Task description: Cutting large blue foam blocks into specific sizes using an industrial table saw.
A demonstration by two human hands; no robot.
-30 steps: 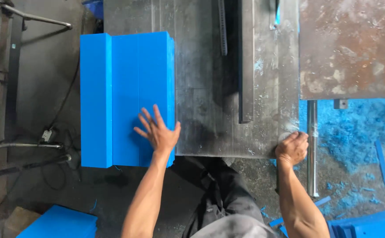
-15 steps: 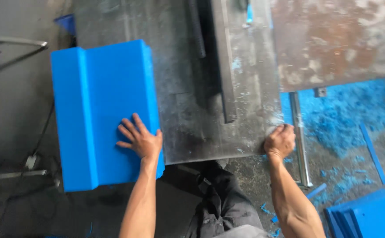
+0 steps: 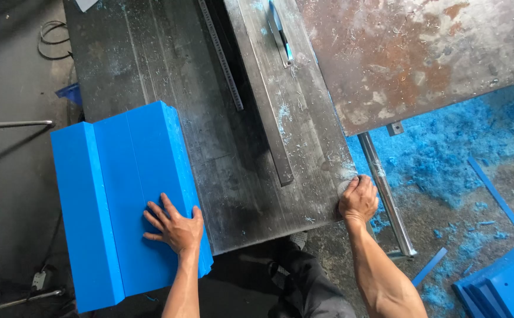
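steel table (image 3: 151,88) | left hand (image 3: 174,227) splayed on blue sheet (image 3: 109,194) | right hand (image 3: 358,199) gripping table corner

A grey concrete floor (image 3: 15,194) strewn with blue shavings (image 3: 475,153) surrounds the scratched metal worktable (image 3: 151,76).

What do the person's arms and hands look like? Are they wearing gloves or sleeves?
No gloves and no sleeves show. Both forearms are bare from the bottom edge of the picture to the wrists. The left hand and the right hand are bare too, with no watch, ring or wristband to be seen. The arms look lean, with muscle lines showing on the right forearm.
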